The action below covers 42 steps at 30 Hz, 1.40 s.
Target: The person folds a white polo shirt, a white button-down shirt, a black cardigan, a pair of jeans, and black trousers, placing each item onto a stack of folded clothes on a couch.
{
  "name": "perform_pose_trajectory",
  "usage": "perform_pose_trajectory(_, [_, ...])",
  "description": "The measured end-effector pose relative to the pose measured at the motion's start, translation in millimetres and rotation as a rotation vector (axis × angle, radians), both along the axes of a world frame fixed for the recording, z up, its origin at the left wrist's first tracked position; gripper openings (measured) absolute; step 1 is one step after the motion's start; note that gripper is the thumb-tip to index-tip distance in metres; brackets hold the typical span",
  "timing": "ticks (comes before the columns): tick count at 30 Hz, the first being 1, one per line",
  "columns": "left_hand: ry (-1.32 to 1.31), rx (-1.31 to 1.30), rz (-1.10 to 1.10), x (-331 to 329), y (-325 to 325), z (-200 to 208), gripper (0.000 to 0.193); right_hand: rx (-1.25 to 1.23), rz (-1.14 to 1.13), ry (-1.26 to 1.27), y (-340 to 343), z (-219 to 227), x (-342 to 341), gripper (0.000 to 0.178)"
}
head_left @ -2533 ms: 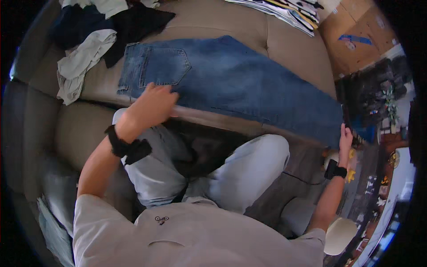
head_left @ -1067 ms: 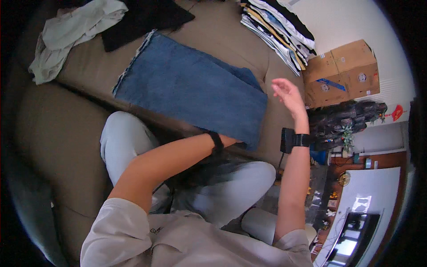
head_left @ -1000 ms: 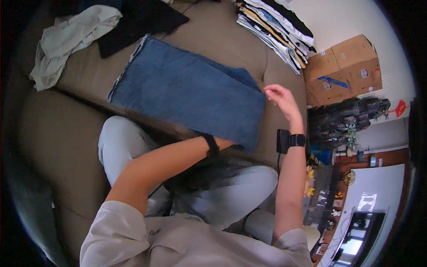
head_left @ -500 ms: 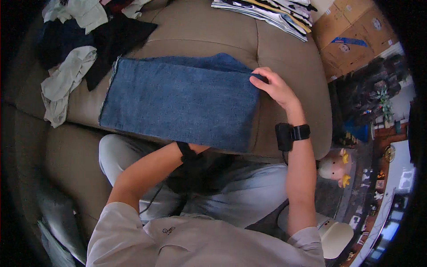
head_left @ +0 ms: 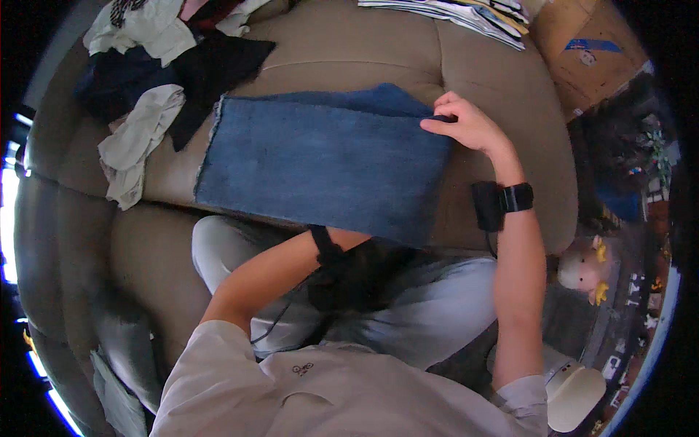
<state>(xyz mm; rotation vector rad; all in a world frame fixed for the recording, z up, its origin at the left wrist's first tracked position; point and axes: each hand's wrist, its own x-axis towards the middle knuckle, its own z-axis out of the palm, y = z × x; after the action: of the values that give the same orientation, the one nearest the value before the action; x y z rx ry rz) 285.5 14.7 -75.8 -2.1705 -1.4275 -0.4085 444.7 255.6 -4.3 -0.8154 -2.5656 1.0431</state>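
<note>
A blue denim garment (head_left: 320,160), folded into a wide rectangle, lies across the sofa seat in front of me. Its left end has a pale frayed edge, and a second layer shows along the far side. My right hand (head_left: 466,125) pinches its far right corner between thumb and fingers. My left forearm (head_left: 287,269) reaches under the near edge of the denim, so the left hand itself is hidden. Black straps with small devices sit on both wrists.
On the brown sofa (head_left: 349,44), crumpled dark clothes (head_left: 218,73) and pale clothes (head_left: 145,116) lie at the far left. A stack of folded clothes (head_left: 466,18) is at the far right, beside a cardboard box (head_left: 604,73). A pinkish animal figure (head_left: 580,273) stands off the sofa's right side.
The whole view has shifted, so the sofa, clothes and both arms appear further right. My right hand keeps its pinch on the denim corner, and my left hand stays under the cloth.
</note>
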Motion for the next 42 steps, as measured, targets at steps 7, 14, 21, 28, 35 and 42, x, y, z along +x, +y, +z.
perform_pose_trajectory(7, [0.844, -0.011, -0.565, 19.9, -9.4, 12.1, 0.036, 0.076, -0.006, 0.172, -1.2, -15.8, 2.1, 0.038])
perform_pose_trajectory(14, [-0.868, -0.998, -0.725, -11.1, -40.2, 94.7, 0.037, 0.186, -0.163, 0.186, -1.9, -16.7, 12.2, 0.039])
perform_pose_trajectory(21, [-0.135, -0.642, 0.062, -85.4, -23.7, 115.9, 0.107, 0.612, -0.793, -0.262, -12.6, 14.4, 33.9, 0.056])
perform_pose_trajectory(28, [-0.022, -0.533, 0.296, -104.5, -37.5, 93.2, 0.096, 0.321, -0.445, -0.507, -126.9, 22.4, 15.8, 0.090])
perform_pose_trajectory(35, [0.038, -0.436, 0.309, -89.1, 10.1, 80.3, 0.084, 0.510, -0.316, -0.391, -164.9, 25.8, 40.6, 0.088])
perform_pose_trajectory(42, [0.040, -0.320, 0.257, -74.0, 103.0, 71.2, 0.067, 0.599, -0.482, -0.291, -122.5, 21.8, 52.3, 0.075])
